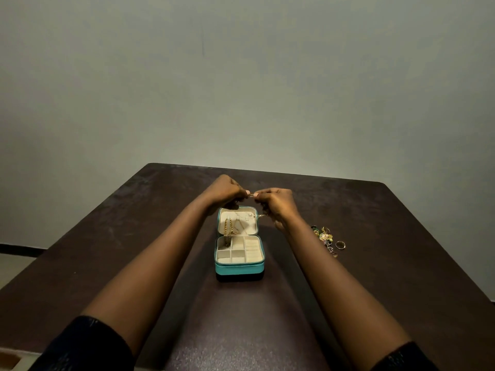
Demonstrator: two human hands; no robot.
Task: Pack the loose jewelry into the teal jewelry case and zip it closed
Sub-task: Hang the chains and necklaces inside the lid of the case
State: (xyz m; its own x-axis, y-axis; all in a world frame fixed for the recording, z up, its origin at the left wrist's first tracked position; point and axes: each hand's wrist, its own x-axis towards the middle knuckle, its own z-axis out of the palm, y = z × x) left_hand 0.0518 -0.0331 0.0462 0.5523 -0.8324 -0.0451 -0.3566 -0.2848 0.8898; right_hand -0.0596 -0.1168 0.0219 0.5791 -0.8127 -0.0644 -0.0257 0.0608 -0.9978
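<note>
Sleeves: dark left sleeve (85, 344) and right sleeve (401, 357) sit at 7 and 5 o'clock of the view, with the arms bare beyond them.
Wall: plain grey-green wall (241, 76) fills the upper half, from 9 through 12 to 3 o'clock.
Bench: dark brown bench (134, 236) carries everything.
Forearms: left forearm (160, 250) and right forearm (334, 277) reach toward 12 o'clock, one on either side of the case.
Teal jewelry case: teal jewelry case (239, 267) stands mid-bench between the forearms, unzipped. Its cream base is split into small compartments.
Lid: lid (250, 228) stands upright at the case's 12 o'clock side, lining toward the person. A gold rope chain (227, 227) hangs at its 9 o'clock side, its lower end dropping into the base's 11 o'clock compartment. A pearl (251, 215) sits near its 1 o'clock corner.
Left grip: left grip (225, 190) is curled above the lid's top edge at 11 o'clock of the case, pinching a small gold piece.
Right grip: right grip (278, 202) is curled at 1 o'clock of the case, pinching the same piece from the other side.
Loose jewelry: loose jewelry (322, 234) lies heaped at 3 o'clock of the case, beyond the right forearm and well apart from the case.
Thin chain: thin chain (262, 216) shows at the lid's 3 o'clock edge, running under the right grip. I cannot tell whether it joins the pinched piece.
Ring: ring (340, 245) lies just beside the heap, at its 4 o'clock.
Small gold piece: small gold piece (251, 194) sits between the two sets of fingertips, too small to identify.
</note>
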